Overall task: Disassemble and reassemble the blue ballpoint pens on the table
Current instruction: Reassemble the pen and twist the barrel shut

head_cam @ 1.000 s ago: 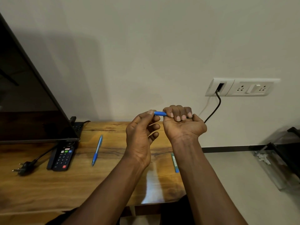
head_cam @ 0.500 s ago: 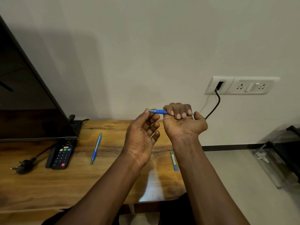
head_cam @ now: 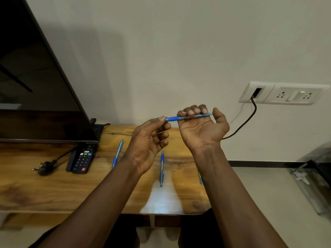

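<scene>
More of the slim blue plastic ballpoint pen (head_cam: 189,116) now shows than a second ago. Right hand (head_cam: 202,127) curls its fingers round the barrel, thumb lifted. Left hand (head_cam: 148,140) pinches the grip end, probably drawing it off (joint not visible). The pen is held above the wooden bench (head_cam: 53,190), clear of its edges, with a black cable (head_cam: 247,122) to the right.

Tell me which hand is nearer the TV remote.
Left. The left hand, pinching the pen, is right of the remote; the right hand, gripping it too, is farther right.
</scene>
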### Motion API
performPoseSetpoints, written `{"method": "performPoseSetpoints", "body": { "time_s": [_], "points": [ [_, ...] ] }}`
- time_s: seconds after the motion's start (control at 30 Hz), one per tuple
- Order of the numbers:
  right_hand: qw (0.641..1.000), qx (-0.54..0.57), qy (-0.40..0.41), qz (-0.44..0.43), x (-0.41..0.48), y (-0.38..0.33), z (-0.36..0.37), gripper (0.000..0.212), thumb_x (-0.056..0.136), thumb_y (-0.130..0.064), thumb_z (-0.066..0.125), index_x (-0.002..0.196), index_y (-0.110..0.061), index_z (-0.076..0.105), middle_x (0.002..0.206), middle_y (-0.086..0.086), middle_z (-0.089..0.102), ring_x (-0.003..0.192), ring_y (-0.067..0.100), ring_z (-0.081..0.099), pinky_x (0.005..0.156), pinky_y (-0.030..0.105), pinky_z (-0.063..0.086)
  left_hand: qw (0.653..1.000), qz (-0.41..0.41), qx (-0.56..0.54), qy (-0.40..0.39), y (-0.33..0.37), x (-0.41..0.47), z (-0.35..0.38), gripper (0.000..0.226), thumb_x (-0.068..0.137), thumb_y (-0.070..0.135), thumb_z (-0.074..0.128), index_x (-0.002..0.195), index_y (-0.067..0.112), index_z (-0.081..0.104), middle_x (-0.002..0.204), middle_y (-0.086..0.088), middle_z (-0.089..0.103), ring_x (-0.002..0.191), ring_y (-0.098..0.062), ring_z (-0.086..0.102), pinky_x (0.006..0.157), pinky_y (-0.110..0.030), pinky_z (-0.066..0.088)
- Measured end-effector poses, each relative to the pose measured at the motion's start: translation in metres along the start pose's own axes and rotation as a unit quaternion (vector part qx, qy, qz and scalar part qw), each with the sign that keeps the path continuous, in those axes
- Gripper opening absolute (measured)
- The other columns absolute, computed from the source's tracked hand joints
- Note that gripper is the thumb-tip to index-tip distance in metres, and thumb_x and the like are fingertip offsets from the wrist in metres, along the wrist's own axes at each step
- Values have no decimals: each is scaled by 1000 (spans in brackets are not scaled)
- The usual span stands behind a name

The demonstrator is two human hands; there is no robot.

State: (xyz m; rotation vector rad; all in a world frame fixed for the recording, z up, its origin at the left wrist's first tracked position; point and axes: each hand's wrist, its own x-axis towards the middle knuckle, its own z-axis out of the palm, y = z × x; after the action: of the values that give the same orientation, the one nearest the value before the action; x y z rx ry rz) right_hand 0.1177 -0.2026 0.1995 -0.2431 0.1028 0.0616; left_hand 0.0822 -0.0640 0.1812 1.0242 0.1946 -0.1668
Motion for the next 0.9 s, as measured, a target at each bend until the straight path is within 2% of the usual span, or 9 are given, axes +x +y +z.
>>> {"method": "performPoseSetpoints", "body": {
  "time_s": [0.1, 0.2, 0.37, 0.57, 0.63, 0.7, 0.77, 0.83, 0.9],
  "points": [
    [997, -63, 21, 38, -2, 10, 5, 38, 99, -38, 37, 71, -15, 46, 71, 3, 49, 69, 20, 52, 80, 35, 46, 998, 32, 45, 11, 5, -3, -17, 7, 98, 17, 66, 96, 13, 72, 80, -2, 68, 69, -12, 60, 61, -25, 51],
    [978, -195, 48, 53, -2, 15, 9, 45, 107, -41, 33, 71, -17, 46, 69, 3, 52, 68, 21, 56, 79, 35, 50, 974, 82, 212, -5, 16, -7, -38, 12, 97, 15, 68, 89, 8, 72, 77, -6, 69, 66, -15, 61, 58, -27, 53],
    [898, -431, 64, 51, -5, 36, 8, 48, 110, -44, 32, 74, -19, 50, 66, 1, 56, 65, 19, 58, 74, 36, 50, 910, 101, 397, -70, 24, -19, -67, 4, 91, 17, 79, 90, 13, 79, 80, -13, 73, 65, -16, 63, 56, -29, 53],
    [813, -574, 41, 86, -21, 62, 5, 46, 109, -46, 29, 86, -16, 54, 69, 1, 62, 73, 21, 62, 70, 35, 51, 893, 22, 441, -92, 11, -32, -91, 5, 92, 17, 79, 92, 13, 78, 81, -9, 75, 68, -14, 65, 62, -28, 55],
    [787, -607, 43, 103, -24, 69, 2, 45, 109, -47, 32, 96, -14, 61, 83, 3, 68, 82, 20, 66, 76, 37, 52, 882, 22, 466, -70, 8, -33, -98, 4, 92, 17, 78, 92, 13, 77, 82, -9, 76, 68, -13, 67, 63, -28, 57],
    [739, -662, 47, 117, -23, 72, -7, 35, 106, -47, 42, 109, -18, 62, 103, 5, 69, 95, 19, 67, 83, 39, 53, 862, 32, 504, -30, 5, -30, -110, 4, 92, 18, 79, 90, 14, 77, 80, -7, 76, 67, -14, 69, 63, -32, 60],
    [690, -711, 53, 121, -22, 70, -17, 22, 101, -45, 52, 108, -25, 59, 112, 6, 65, 103, 21, 63, 89, 41, 54, 834, 35, 551, 16, 1, -24, -124, 8, 90, 20, 81, 84, 17, 77, 75, -3, 76, 67, -16, 71, 66, -37, 61],
    [656, -742, 56, 126, -21, 66, -25, 27, 98, -46, 57, 114, -25, 56, 117, 2, 62, 107, 21, 60, 92, 42, 53, 793, 25, 606, 49, -3, -17, -137, 11, 89, 21, 82, 80, 18, 76, 69, 5, 73, 67, -11, 69, 66, -32, 59],
    [617, -776, 43, 129, -21, 62, -31, 41, 97, -48, 58, 130, -23, 52, 124, -1, 59, 113, 22, 58, 94, 41, 52, 758, 15, 648, 69, -8, -12, -144, 14, 89, 18, 81, 77, 17, 76, 72, 11, 69, 71, -3, 66, 65, -25, 52]
  ]
}}
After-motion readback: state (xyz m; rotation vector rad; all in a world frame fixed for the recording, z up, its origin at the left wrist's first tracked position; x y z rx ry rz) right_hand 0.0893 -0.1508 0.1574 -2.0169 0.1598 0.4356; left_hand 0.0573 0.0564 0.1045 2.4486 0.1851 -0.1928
